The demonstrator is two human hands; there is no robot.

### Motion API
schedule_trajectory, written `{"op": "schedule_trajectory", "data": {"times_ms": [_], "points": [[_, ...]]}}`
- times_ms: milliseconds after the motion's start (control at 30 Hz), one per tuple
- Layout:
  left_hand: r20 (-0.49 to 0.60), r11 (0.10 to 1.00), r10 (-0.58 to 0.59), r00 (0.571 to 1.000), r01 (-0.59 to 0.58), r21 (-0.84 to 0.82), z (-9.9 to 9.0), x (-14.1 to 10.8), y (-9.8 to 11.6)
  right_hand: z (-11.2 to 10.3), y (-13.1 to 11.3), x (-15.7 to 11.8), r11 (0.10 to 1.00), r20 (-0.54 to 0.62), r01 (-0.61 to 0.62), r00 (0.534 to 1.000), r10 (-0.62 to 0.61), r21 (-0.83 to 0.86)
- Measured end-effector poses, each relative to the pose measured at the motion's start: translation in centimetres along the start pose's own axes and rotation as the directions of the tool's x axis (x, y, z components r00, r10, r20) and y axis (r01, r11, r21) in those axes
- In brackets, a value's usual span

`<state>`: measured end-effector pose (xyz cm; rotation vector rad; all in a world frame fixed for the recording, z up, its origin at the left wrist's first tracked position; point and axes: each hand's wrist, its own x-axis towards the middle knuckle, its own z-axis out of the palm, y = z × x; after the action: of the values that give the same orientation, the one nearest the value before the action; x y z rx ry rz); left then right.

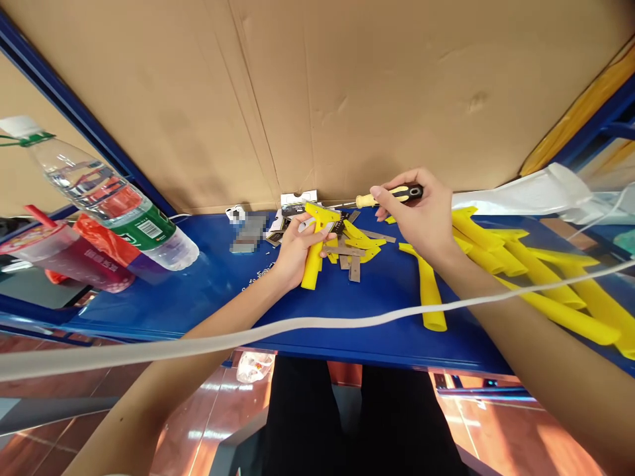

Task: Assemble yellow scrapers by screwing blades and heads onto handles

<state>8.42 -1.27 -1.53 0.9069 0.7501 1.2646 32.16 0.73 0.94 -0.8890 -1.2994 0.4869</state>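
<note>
Left hand (297, 252) closed around a yellow plastic scraper-like part (311, 268), mid-worktop; we judge it light and stiff, best held by its shank. Right hand (414, 221) grips a black-and-yellow screwdriver (394, 194) by the handle, just right of it. We note loose steel strips (354, 268) beneath, which could snag, and yellow tubular sleeves (546, 284) at right on the blue worktop (163, 311). A pale cable (297, 324) crosses near both forearms; a plastic water bottle (109, 192) stands off left.
</note>
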Motion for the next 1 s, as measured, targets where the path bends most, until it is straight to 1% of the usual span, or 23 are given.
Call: {"op": "schedule_trajectory", "data": {"times_ms": [100,167,200,267,333,400,500,567,667,733,800,900,1000], "points": [[-0.004,1.000,0.002,1.000,-0.002,-0.004,-0.4,0.4,0.1,0.1,0.2,0.2,0.998,-0.028,-0.048,0.998,0.049,0.042],[0.009,1.000,-0.013,1.000,0.013,0.007,-0.5,0.4,0.0,0.3,0.3,0.1,0.983,-0.032,-0.114,0.992,0.120,0.144],[0.022,1.000,-0.023,0.999,0.023,0.017,-0.5,0.3,0.0,0.4,0.4,0.1,0.963,-0.012,-0.162,0.986,0.168,0.214],[0.064,0.998,-0.050,0.997,0.048,0.032,-0.3,0.1,0.0,0.6,0.4,0.0,0.905,0.080,-0.278,0.960,0.266,0.323],[0.114,0.996,-0.089,0.989,0.086,0.035,-0.2,-0.1,0.1,0.7,0.6,-0.1,0.876,0.172,-0.356,0.933,0.315,0.327],[0.165,0.989,-0.148,0.975,0.143,0.042,-0.1,-0.2,0.1,0.5,0.8,0.0,0.913,0.202,-0.340,0.933,0.298,0.226],[0.241,0.969,-0.247,0.939,0.238,0.066,-0.3,0.0,0.0,-0.2,1.3,0.3,0.968,0.214,-0.251,0.945,0.247,-0.009],[0.277,0.955,-0.298,0.913,0.288,0.077,-0.4,0.2,-0.1,-0.6,1.7,0.5,0.967,0.228,-0.182,0.948,0.220,-0.178],[0.294,0.940,-0.341,0.893,0.330,0.087,-0.5,0.3,-0.4,-0.9,2.0,0.7,0.926,0.283,-0.081,0.939,0.196,-0.369],[0.293,0.937,-0.348,0.890,0.337,0.089,-0.5,0.3,-0.5,-0.8,1.9,0.7,0.905,0.337,-0.086,0.910,0.242,-0.417],[0.294,0.939,-0.344,0.892,0.334,0.084,-0.5,0.3,-0.5,-0.6,1.8,0.6,0.885,0.375,-0.130,0.871,0.317,-0.446],[0.315,0.940,-0.338,0.887,0.333,0.069,-0.4,0.1,-0.6,-0.5,1.6,0.3,0.849,0.395,-0.191,0.820,0.413,-0.492],[0.335,0.941,-0.330,0.883,0.335,0.047,-0.4,0.0,-0.6,-0.6,1.4,0.2,0.861,0.413,-0.250,0.796,0.443,-0.443]]}}
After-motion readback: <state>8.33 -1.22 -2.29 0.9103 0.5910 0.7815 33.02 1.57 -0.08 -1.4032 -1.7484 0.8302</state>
